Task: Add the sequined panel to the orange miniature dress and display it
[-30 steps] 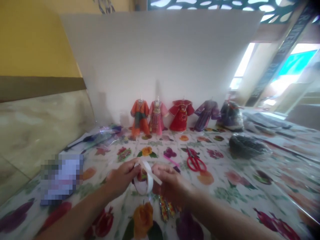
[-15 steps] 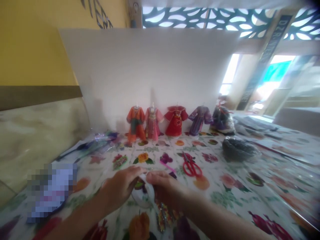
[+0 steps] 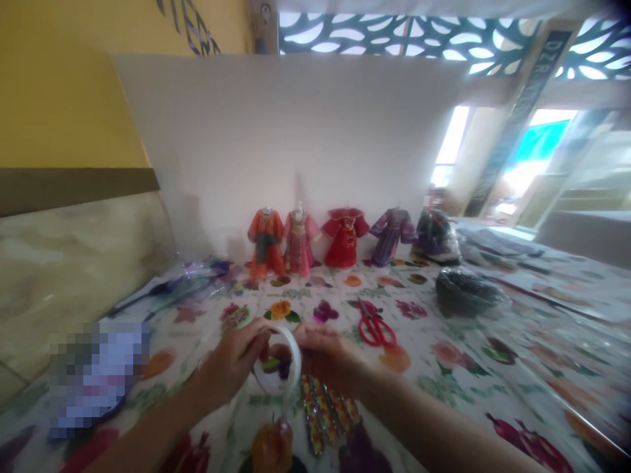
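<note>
A narrow white ring, which looks like a roll of tape (image 3: 296,368), stands tilted between my two hands. My left hand (image 3: 241,351) pinches its upper left rim between thumb and fingers. On the other side, my right hand (image 3: 332,355) has its fingers curled closed at the ring's right rim; its fingertips are partly hidden. Several glittery strips in red and gold (image 3: 328,414) lie side by side on the tablecloth just below my right hand. Beyond that hand rest scissors with red handles (image 3: 377,328), blades pointing away.
Four small dressed figures stand in a row before a white board (image 3: 296,131), among them a red dress (image 3: 345,240). A bagged dark bundle (image 3: 463,292) lies right. Plastic-wrapped items (image 3: 192,279) lie at the left back on the fruit-patterned tablecloth (image 3: 305,295).
The white ring has turned and now shows as a rounder loop. My hands have shifted slightly, uncovering more of the glittery strips. A thin pink strip above my right hand no longer shows.
</note>
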A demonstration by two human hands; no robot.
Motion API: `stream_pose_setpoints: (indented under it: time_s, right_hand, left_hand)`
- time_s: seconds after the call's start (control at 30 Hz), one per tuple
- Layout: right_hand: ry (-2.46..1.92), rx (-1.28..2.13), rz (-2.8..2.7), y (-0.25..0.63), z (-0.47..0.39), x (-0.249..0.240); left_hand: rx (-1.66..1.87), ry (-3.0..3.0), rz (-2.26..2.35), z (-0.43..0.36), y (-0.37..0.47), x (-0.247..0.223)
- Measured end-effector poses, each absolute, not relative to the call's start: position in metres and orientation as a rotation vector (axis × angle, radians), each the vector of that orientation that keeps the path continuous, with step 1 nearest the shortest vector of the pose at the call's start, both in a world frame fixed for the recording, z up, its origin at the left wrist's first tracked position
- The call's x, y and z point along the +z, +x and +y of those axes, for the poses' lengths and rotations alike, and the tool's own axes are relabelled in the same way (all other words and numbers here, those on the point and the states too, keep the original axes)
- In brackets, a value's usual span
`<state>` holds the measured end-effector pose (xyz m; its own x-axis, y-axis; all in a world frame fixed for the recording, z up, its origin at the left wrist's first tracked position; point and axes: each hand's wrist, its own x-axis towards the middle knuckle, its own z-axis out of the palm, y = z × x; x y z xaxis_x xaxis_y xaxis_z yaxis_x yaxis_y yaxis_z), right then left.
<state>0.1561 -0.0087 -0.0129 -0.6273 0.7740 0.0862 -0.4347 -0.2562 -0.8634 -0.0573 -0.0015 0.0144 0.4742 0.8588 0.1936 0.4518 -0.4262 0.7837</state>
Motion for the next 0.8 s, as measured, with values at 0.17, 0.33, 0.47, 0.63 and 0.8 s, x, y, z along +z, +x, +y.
stream_pose_setpoints:
  time_s: [0.17,0.33,0.47,0.63,0.8]
  right_hand:
    - [-0.507,1.999,-1.037,0.153,-0.011,-0.011]
    - [-0.571,2.026,-0.964,0.153,-0.008,-0.014]
    - [-0.672,2.059,-0.922,0.154,-0.006,-0.017]
    - [-0.59,2.056,-0.946,0.159,-0.008,-0.006]
    - [-0.538,2.063,-0.977,0.163,-0.007,-0.002]
  left_hand:
    - [0.752,2.136,1.048,-0.007,-0.051,0.019]
    - [0.738,2.189,1.069,-0.003,-0.049,0.01]
    - [0.75,2.197,1.025,-0.003,-0.047,0.006]
    - [0.704,2.053,1.019,-0.005,-0.047,0.015]
    - [0.661,1.747,0.958,-0.002,-0.053,0.019]
